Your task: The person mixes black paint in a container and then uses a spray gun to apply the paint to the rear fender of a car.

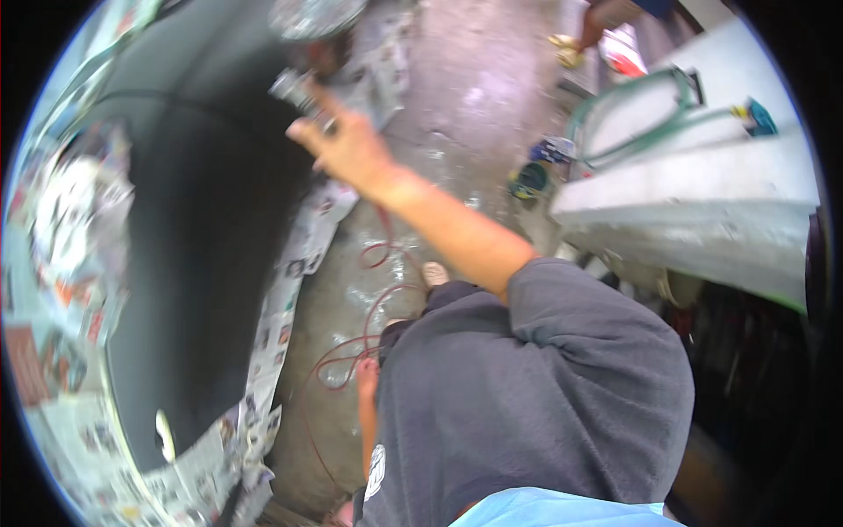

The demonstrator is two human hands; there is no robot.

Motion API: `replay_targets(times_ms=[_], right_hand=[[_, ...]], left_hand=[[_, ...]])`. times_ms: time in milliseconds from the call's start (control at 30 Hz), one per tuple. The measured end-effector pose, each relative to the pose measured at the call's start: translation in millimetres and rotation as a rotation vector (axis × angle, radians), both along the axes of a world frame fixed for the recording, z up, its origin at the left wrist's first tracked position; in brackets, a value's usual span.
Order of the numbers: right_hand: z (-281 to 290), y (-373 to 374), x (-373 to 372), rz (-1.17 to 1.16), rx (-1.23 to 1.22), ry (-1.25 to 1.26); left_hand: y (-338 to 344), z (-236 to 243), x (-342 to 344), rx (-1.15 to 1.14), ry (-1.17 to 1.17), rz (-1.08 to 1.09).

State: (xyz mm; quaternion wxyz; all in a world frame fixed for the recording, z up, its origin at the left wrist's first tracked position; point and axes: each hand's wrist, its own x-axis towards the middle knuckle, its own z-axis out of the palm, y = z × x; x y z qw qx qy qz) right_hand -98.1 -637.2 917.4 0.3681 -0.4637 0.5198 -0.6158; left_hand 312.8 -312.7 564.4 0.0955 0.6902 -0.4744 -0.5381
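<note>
My right hand (347, 145) reaches far forward and is closed around a metal spray gun (297, 88), blurred by motion, with a shiny cup (312, 16) above it. The gun is beside the upper edge of a glossy black vehicle panel (202, 237) that fills the left side. Newspaper (66, 228) masks the areas around the panel. My left arm hangs down by my side, and my left hand (365, 373) is close to a thin red hose (351, 351). Whether it grips the hose is unclear.
The red hose loops over the wet concrete floor (465, 97). My foot (435, 274) stands on it. A white ledge (702, 193) at right carries a green hose (632, 123). A small round can (529, 180) sits below it. Another person's sandalled foot (566, 48) is at the top.
</note>
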Motion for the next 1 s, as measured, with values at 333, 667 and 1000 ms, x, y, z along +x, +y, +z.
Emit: replay_targets(times_ms=[333,667,1000], right_hand=[[-109.1,99.1,2.6,0.152,0.209,-0.048],[-131.8,118.0,73.6,0.242,0.364,-0.276],[-126.8,160.6,164.2,0.410,0.244,-0.232]], left_hand=[[-91.8,28.0,-74.6,-0.098,-0.063,-0.110],[-141.9,147.8,-141.6,0.029,0.399,0.111],[-126.9,169.8,-88.4,-0.036,0.875,0.016]])
